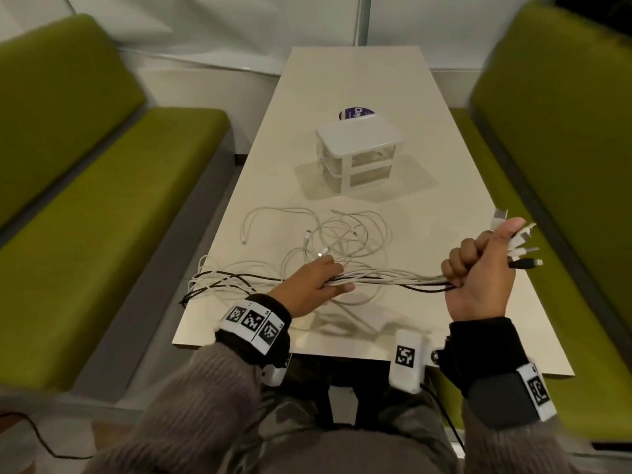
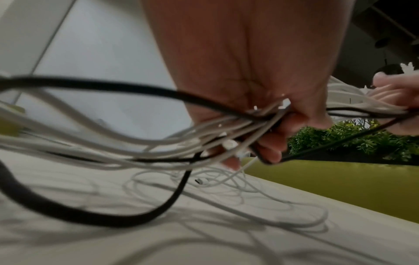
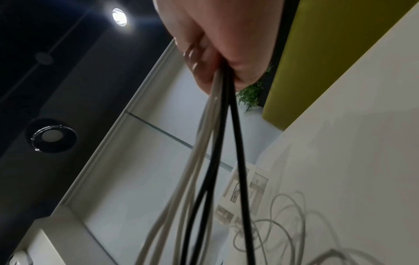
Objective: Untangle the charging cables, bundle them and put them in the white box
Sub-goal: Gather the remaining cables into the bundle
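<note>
Right hand fists plug ends; left hand loosely rings the cables: light, limp, slippery; best held near plugs.

hands: 2 | white box: 1 | benches: 2

— Is it bright? Where does the light come from?

— The table is bright beyond the hands. A round ceiling lamp glares above the right hand.

— Any shadows?

— Soft ones lie under the white box and under the cables near the left hand.

— Is it sharp?

— No. The cables close to both wrists look blurry, and the green benches bend and smear at the edges.
</note>
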`<state>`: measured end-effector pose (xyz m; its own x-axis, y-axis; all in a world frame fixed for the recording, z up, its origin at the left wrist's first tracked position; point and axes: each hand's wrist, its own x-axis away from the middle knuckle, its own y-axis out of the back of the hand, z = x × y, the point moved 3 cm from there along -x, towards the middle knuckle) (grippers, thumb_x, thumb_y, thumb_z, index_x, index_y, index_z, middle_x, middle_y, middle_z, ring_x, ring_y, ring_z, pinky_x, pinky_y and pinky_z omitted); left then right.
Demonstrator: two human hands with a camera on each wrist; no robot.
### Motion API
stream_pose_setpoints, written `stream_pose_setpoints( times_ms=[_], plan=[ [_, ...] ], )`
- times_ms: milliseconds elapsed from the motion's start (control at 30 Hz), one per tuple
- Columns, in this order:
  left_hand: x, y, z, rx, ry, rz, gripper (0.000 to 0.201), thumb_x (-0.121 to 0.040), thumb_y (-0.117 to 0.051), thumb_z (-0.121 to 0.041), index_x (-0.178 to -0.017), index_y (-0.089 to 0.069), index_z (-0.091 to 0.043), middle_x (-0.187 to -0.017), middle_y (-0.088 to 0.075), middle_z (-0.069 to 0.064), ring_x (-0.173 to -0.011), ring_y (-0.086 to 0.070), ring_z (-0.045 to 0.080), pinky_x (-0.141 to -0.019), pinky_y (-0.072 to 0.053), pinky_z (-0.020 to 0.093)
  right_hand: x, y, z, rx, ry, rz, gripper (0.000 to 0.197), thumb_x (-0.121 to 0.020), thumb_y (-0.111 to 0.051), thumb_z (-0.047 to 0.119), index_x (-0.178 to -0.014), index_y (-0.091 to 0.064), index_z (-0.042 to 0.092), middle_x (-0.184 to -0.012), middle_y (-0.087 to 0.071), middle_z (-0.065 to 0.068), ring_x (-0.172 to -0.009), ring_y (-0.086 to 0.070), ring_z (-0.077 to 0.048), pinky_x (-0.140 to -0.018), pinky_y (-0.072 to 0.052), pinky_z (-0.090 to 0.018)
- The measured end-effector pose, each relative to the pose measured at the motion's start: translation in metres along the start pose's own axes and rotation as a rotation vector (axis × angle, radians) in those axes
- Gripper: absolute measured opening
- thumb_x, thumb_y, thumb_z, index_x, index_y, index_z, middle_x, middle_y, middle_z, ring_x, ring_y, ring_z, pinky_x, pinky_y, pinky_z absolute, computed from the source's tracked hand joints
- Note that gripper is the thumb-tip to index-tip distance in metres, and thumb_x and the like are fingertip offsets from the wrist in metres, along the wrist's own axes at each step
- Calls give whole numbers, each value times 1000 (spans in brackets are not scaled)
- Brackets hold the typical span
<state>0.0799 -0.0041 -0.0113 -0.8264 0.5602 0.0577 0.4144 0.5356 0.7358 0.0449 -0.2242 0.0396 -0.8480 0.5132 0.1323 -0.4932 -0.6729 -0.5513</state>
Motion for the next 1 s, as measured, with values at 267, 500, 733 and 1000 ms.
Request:
stream_pose_setpoints(
  times_ms=[267, 500, 733, 1000],
  plan=[
    [2, 45, -1, 344, 133, -98, 44, -75, -67, -46, -114, -58, -29, -109, -64, -9, -101, -58, -2, -81, -43, 9, 5, 7, -11, 12, -67, -8, 49, -94, -53, 46, -59, -27, 24, -46, -17, 10, -38, -12, -7, -37, -11, -19],
    [-47, 86, 23, -376, 259, -40, 16, -89, -53, -7, -95, -68, -10, -107, -64, 7, -93, -56, 19, -78, -39, 22, 1, 11, -18, 19, -83, -21, 43, -95, -56, 16, -62, -30, 25, -42, -20, 10, -34, -13, -6, -37, -11, -17],
    [-70, 72, 59, -421, 601, -135, 39, -87, -61, -35, -99, -61, 2, -99, -64, 13, -100, -60, 32, -75, -45, 33, -4, 11, -20, 26, -114, -16, 45, -94, -57, 17, -60, -28, 24, -43, -20, 10, -35, -13, -7, -40, -9, -19],
    [-76, 50, 73, -180, 740, -136, 33, -80, -69, -27, -90, -62, 4, -90, -64, 16, -95, -62, 33, -75, -49, 33, -3, 9, -23, 29, -125, -20, 43, -95, -55, 16, -60, -31, 23, -43, -20, 10, -34, -13, -6, -40, -10, -16]
  ],
)
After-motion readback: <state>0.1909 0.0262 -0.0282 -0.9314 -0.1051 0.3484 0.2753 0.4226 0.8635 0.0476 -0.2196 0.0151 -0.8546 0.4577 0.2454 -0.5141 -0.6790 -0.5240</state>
